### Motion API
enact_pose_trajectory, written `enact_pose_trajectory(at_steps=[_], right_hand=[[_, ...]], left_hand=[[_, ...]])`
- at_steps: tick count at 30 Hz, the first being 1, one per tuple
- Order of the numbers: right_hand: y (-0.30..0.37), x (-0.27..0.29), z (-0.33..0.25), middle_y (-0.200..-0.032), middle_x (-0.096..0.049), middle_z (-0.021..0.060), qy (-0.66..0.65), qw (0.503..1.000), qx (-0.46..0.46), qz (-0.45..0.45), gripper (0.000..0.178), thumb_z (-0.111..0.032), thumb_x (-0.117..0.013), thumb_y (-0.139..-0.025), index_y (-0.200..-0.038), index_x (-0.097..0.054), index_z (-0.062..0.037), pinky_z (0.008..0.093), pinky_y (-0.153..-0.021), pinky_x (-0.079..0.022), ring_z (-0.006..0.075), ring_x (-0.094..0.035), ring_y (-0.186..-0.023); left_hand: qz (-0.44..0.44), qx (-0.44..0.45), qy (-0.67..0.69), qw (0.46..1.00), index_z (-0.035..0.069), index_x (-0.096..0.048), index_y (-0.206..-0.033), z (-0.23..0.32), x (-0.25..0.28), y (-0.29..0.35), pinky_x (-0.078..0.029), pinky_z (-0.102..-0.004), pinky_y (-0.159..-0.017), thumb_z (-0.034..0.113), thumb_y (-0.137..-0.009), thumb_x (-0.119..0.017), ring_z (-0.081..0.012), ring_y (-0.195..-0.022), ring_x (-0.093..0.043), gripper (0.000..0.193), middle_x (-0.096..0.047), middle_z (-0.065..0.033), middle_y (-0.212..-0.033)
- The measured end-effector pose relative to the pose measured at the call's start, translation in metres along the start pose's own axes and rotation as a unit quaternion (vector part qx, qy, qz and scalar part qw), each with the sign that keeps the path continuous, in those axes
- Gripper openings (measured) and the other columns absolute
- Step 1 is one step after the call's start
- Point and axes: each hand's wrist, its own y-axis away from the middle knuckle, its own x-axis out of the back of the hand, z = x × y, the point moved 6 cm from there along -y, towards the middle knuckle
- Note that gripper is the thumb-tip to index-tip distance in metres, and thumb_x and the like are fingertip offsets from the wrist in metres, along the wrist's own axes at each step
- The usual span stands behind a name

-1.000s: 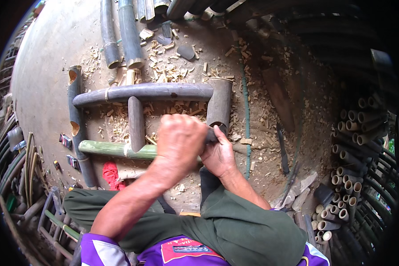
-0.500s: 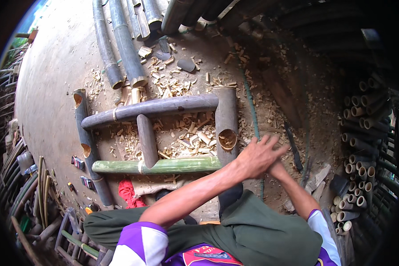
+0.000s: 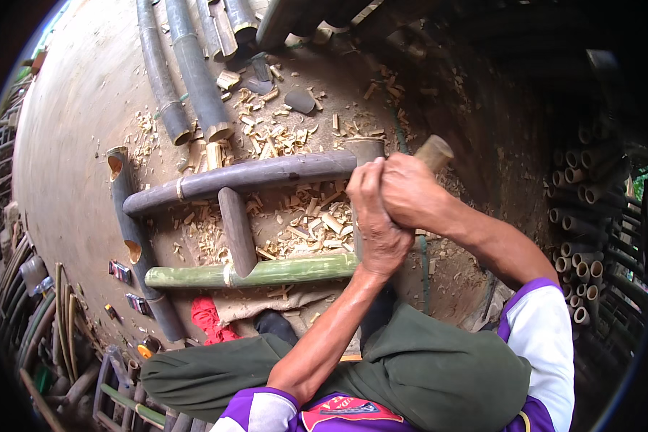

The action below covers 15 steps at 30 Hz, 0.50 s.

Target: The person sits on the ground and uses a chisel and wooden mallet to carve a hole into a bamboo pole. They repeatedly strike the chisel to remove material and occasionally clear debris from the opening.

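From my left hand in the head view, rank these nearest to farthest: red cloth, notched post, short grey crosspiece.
From your left hand:
1. Short grey crosspiece: to its left, between the two long poles.
2. Red cloth: farther left, below the green pole.
3. Notched post: farthest left, at the frame's far end.

Through the head view I watch the left hand (image 3: 381,223) and right hand (image 3: 412,191) together, fingers curled, above a thick grey bamboo post (image 3: 367,149). A tan-ended cylinder (image 3: 435,153) juts out past the right hand; which hand grips it is hidden from me. Leftward, a dark crossbar (image 3: 259,173) lies far and a green bamboo pole (image 3: 295,269) near, a short grey piece (image 3: 237,230) between them, with pale shavings (image 3: 317,223) around.
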Motion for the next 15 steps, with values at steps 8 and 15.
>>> enact_pose_trajectory(at_steps=[8, 15], right_hand=[[0.123, -0.028, 0.009, -0.111, -0.069, 0.0159, -0.256, 0.912, -0.319, 0.007, 0.049, -0.037, -0.080, -0.085, -0.119, -0.066, -0.0041, 0.0524, -0.086, -0.053, 0.0367, -0.068, -0.100], [0.014, 0.039, 0.011, -0.080, -0.070, 0.0097, -0.123, 0.981, -0.150, -0.017, 0.026, -0.025, -0.077, -0.078, -0.096, -0.067, -0.0095, 0.0421, -0.066, -0.057, 0.0299, -0.073, -0.079]], left_hand=[[-0.382, 0.024, -0.031, 0.923, 0.011, -0.043, -0.155, 0.024, -0.050, 0.010, -0.052, -0.0551, -0.110, -0.018, -0.064, -0.070, -0.0521, -0.135, -0.050, 0.099, -0.033, -0.0330, -0.158], [-0.106, 0.049, 0.028, 0.993, 0.010, -0.048, -0.155, 0.011, 0.002, -0.012, -0.039, -0.0517, -0.121, -0.011, -0.073, -0.069, -0.0482, -0.143, -0.043, 0.088, -0.036, -0.0292, -0.156]])
